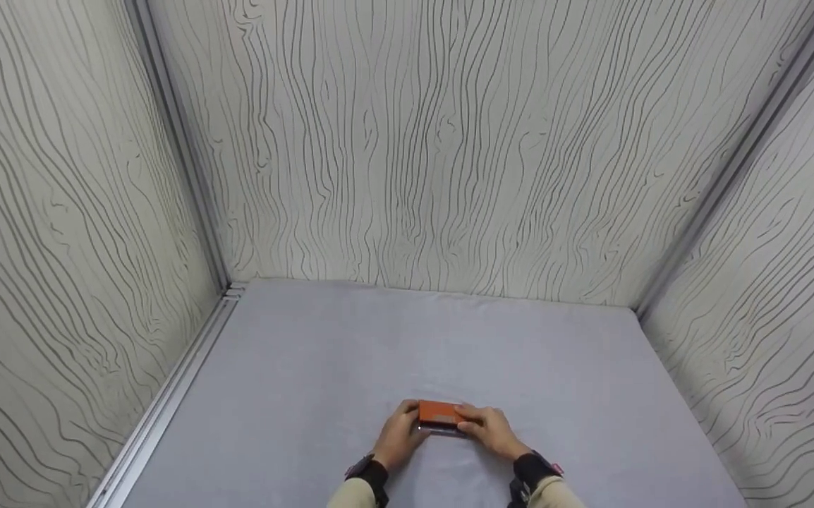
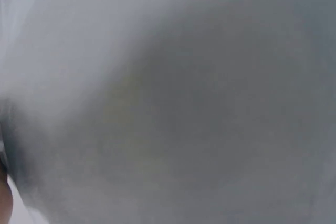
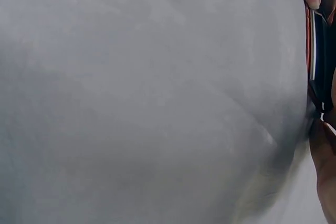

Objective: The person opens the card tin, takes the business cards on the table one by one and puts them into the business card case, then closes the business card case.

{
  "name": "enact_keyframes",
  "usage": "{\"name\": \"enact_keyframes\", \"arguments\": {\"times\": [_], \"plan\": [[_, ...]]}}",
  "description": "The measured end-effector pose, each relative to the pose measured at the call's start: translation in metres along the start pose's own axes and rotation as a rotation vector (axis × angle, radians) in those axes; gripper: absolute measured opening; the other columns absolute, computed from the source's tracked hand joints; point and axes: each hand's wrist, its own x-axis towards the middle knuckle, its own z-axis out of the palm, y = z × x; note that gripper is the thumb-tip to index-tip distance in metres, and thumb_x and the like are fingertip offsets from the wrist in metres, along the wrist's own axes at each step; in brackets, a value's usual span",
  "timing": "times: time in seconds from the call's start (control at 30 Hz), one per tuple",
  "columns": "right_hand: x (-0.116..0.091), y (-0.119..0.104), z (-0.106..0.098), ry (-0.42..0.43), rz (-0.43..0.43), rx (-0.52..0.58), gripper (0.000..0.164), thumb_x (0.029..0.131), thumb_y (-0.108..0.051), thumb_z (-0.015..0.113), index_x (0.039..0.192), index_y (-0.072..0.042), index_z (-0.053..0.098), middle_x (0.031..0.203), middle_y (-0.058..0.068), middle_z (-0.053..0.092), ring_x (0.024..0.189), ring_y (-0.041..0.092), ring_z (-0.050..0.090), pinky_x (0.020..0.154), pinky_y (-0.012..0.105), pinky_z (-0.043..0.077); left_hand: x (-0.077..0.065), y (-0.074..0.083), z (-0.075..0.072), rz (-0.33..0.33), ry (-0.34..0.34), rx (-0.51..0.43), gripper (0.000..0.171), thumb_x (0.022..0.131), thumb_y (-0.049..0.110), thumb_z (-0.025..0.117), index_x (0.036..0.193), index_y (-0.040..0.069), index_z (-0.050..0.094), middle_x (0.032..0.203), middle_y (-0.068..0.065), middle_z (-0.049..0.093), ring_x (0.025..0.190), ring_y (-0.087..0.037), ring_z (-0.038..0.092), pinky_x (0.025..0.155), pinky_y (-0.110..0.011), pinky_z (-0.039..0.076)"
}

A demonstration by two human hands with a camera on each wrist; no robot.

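Observation:
A small flat orange case (image 1: 437, 410), with a dark lower part along its near side, is held between both hands near the front of the table. My left hand (image 1: 400, 436) grips its left end, thumb on the near side. At the right end my right hand (image 1: 489, 429) pinches it between thumb and fingers. The right wrist view catches only the case's edge (image 3: 318, 51), dark with thin orange and white layers, and parts of the fingers. In the left wrist view just a sliver of skin (image 2: 4, 200) shows at the lower left. Its exact kind cannot be told.
A grey cloth (image 1: 308, 353) with slight creases covers the table. Pale panels with dark wood-grain lines (image 1: 407, 155) enclose it at the back and both sides. A metal rail (image 1: 167, 395) runs along the left edge.

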Motion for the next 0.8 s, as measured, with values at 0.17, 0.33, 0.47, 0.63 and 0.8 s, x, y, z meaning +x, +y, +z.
{"name": "enact_keyframes", "arguments": {"times": [0.17, 0.33, 0.47, 0.63, 0.8], "plan": [[-0.002, 0.0, 0.002, 0.017, 0.004, -0.014, 0.041, 0.086, -0.015, 0.073, 0.116, 0.011, 0.066, 0.116, 0.027, 0.065, 0.109, 0.045, 0.062, 0.093, 0.049, 0.053, 0.0, 0.002, -0.001, 0.019, -0.02, 0.016, 0.034, 0.087, 0.008, 0.075, 0.118, -0.005, 0.067, 0.127, -0.013, 0.056, 0.118, -0.029, 0.058, 0.102, -0.043, 0.048], [-0.004, 0.002, 0.006, 0.012, 0.048, -0.022, 0.045, 0.083, -0.018, 0.073, 0.116, 0.011, 0.066, 0.118, 0.028, 0.063, 0.112, 0.046, 0.06, 0.095, 0.053, 0.051, 0.002, -0.001, -0.003, 0.05, -0.047, 0.058, 0.031, 0.089, 0.012, 0.074, 0.116, -0.002, 0.07, 0.126, -0.01, 0.057, 0.116, -0.024, 0.059, 0.1, -0.039, 0.05], [-0.005, 0.002, 0.013, -0.012, 0.091, -0.04, 0.05, 0.082, -0.024, 0.073, 0.117, 0.01, 0.065, 0.121, 0.031, 0.061, 0.115, 0.046, 0.058, 0.095, 0.058, 0.048, 0.0, -0.005, -0.004, 0.114, -0.034, 0.151, 0.027, 0.088, 0.015, 0.075, 0.112, 0.001, 0.073, 0.123, -0.007, 0.061, 0.112, -0.019, 0.062, 0.096, -0.035, 0.053], [-0.005, 0.0, 0.018, -0.003, 0.122, -0.044, 0.048, 0.083, -0.021, 0.075, 0.117, 0.012, 0.065, 0.122, 0.034, 0.058, 0.116, 0.049, 0.056, 0.096, 0.06, 0.045, -0.003, -0.011, -0.003, 0.204, 0.018, 0.26, 0.029, 0.088, 0.017, 0.075, 0.113, 0.002, 0.072, 0.116, -0.004, 0.064, 0.108, -0.017, 0.063, 0.093, -0.032, 0.054], [-0.002, -0.003, 0.019, -0.022, 0.135, -0.043, 0.043, 0.086, -0.013, 0.075, 0.118, 0.014, 0.063, 0.126, 0.037, 0.054, 0.119, 0.053, 0.052, 0.099, 0.063, 0.041, -0.002, -0.014, -0.002, 0.293, 0.092, 0.395, 0.032, 0.085, 0.017, 0.077, 0.112, 0.001, 0.072, 0.111, -0.006, 0.065, 0.104, -0.019, 0.064, 0.092, -0.033, 0.055]]}}
